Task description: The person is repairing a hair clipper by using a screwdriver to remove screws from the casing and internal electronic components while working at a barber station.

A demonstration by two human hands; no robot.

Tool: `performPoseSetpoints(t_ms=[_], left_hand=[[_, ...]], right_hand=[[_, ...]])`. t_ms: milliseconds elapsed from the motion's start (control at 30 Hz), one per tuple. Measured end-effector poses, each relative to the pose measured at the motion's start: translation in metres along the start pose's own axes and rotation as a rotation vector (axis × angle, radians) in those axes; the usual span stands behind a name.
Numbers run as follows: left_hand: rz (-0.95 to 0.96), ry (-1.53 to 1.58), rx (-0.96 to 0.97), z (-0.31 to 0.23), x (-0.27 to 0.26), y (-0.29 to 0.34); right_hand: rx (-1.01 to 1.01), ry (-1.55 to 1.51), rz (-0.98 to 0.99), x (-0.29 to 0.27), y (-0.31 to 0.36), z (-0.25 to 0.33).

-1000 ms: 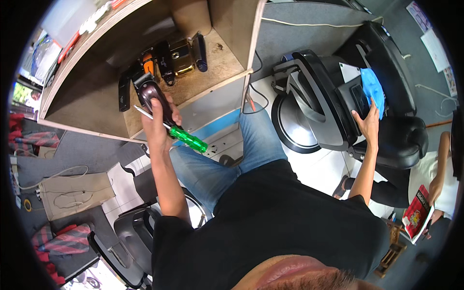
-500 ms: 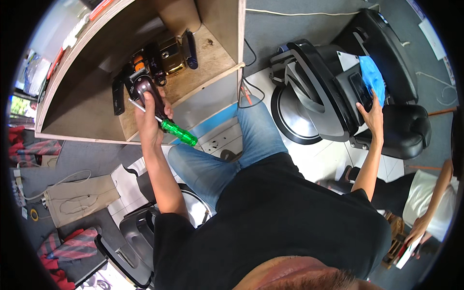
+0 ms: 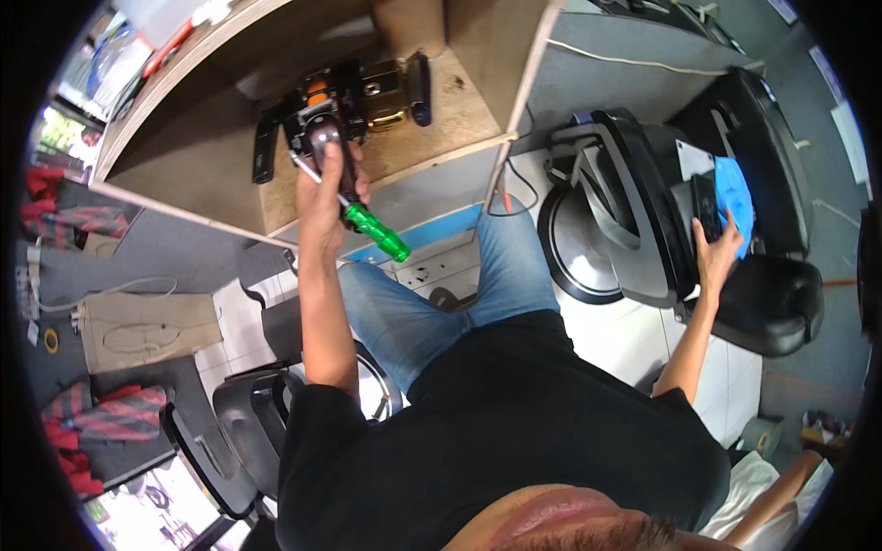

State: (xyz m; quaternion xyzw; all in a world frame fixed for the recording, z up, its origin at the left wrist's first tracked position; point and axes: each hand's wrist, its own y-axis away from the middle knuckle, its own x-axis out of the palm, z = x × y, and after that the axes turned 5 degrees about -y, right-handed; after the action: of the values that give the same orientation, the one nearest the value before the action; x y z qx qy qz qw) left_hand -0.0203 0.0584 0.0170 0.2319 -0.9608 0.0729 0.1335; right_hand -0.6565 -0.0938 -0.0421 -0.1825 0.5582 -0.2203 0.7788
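My left hand [image 3: 320, 207] is closed around a dark maroon hair clipper [image 3: 323, 136] and a screwdriver [image 3: 378, 232] with a green translucent handle. The screwdriver's metal shaft crosses the hand, and its handle points toward my lap. This hand is at the front of a wooden shelf [image 3: 464, 106]. Out to the right, my right hand [image 3: 718, 255] grips the lower end of a black phone [image 3: 706, 204], tilted up on its edge. The phone is over the barber chair, beside a crumpled light-blue thing [image 3: 735, 188], maybe plastic or cloth.
Several clippers lie on the shelf, among them a gold one [image 3: 384, 96] and a narrow black one [image 3: 265, 151]. A black barber chair [image 3: 634, 207] stands to my right. Another person's arm [image 3: 781, 500] shows at lower right. A cable runs beside the shelf.
My right hand has closed on the phone, which has tipped from lying flat to its edge. My view has shifted; the left hand still holds clipper and screwdriver. The other person is now lower in view.
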Motion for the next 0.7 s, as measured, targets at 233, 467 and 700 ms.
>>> performPoseSetpoints(t_ms=[233, 467, 700], left_hand=[[0.026, 0.022, 0.016, 0.005, -0.010, 0.000], [0.086, 0.035, 0.033, 0.003, -0.007, -0.001], [0.096, 0.055, 0.014, 0.004, -0.010, -0.002]], right_hand=[[0.087, -0.010, -0.093, 0.033, -0.015, 0.024], [-0.048, -0.066, -0.006, 0.004, 0.021, 0.013], [-0.046, -0.001, 0.047, -0.001, 0.024, 0.019]])
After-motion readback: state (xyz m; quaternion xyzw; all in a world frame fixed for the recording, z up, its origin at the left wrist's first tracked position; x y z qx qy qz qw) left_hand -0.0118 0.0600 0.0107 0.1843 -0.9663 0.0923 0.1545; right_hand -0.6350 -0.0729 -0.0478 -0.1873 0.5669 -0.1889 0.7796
